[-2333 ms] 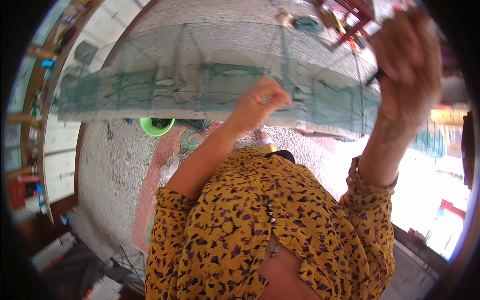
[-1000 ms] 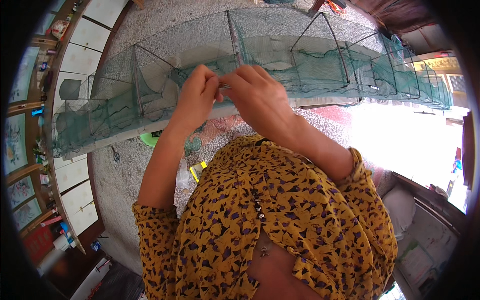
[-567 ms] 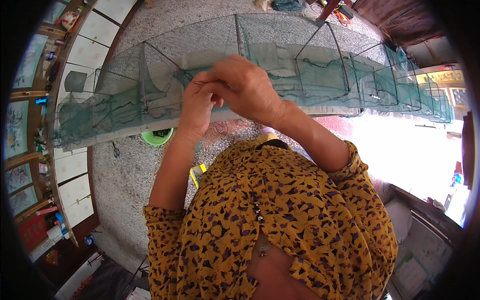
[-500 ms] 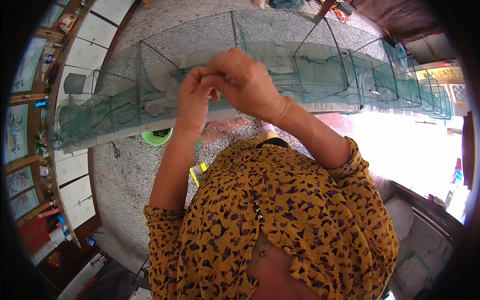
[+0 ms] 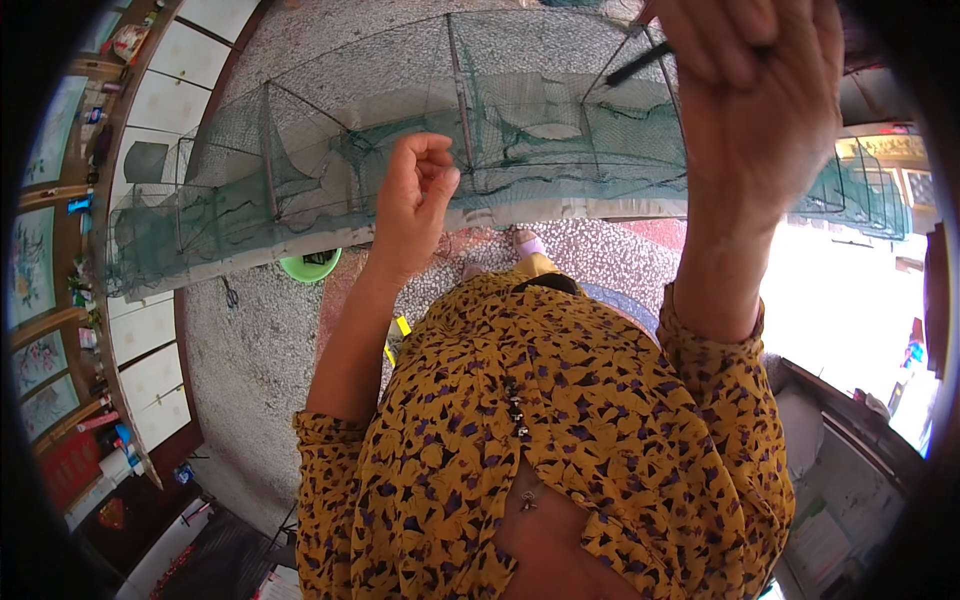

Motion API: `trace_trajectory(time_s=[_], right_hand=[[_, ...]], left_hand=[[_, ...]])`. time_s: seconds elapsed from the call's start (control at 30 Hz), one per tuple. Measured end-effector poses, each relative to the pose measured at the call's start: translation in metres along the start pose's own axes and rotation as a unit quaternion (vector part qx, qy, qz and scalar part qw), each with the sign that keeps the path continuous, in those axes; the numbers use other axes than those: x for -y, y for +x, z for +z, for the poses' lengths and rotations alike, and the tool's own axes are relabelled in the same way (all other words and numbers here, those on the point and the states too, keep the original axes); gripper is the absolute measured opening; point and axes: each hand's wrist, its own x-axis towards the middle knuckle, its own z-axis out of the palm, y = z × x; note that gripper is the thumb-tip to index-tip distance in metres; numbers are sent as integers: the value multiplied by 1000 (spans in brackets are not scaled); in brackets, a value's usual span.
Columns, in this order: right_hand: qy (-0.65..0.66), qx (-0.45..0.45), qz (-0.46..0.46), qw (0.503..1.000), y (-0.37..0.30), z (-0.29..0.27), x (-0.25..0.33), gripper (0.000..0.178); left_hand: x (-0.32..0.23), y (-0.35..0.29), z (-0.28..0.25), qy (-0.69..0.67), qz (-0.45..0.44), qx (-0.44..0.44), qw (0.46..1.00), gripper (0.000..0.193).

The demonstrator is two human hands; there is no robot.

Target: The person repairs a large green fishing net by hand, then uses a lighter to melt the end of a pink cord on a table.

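A long green mesh net cage (image 5: 560,140) with thin dark frames stretches across the view in front of me, resting on a pale surface. My left hand (image 5: 408,215) is raised before its near side, thumb and fingers pinched together; anything between them is too small to make out. Close to the camera at the upper right is my right hand (image 5: 760,110), closed round a thin black stick-like tool (image 5: 640,64). The tool's tip points left and down over the mesh. My right fingers are partly cut off by the top edge of the picture.
On the speckled floor stand a light green basin (image 5: 311,268) with dark things inside and a pair of dark scissors (image 5: 230,293). A yellow-edged item (image 5: 403,326) lies beside my left forearm. White cabinets (image 5: 165,95) line the left side; a bright opening (image 5: 830,300) is at right.
My hands were together over the net; now they are apart. The right hand has swung up and right, close to the camera, showing the black tool. The left stays near the net.
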Motion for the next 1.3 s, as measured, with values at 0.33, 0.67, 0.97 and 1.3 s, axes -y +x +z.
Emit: trace_trajectory(time_s=[0.33,0.67,0.97,1.3], right_hand=[[-579,254,-92,769,-12,-2,4,17],[-531,6,378,758,-44,-84,26,16],[-442,151,382,798,-53,-26,-58,27],[-329,300,554,703,-52,-45,-143,25]], left_hand=[[-27,5,-28,-27,3,118,993,9],[-42,2,-28,-62,-4,101,993,13],[-26,20,-33,-372,-166,-19,913,11],[-18,28,4,162,-127,-90,974,16]])
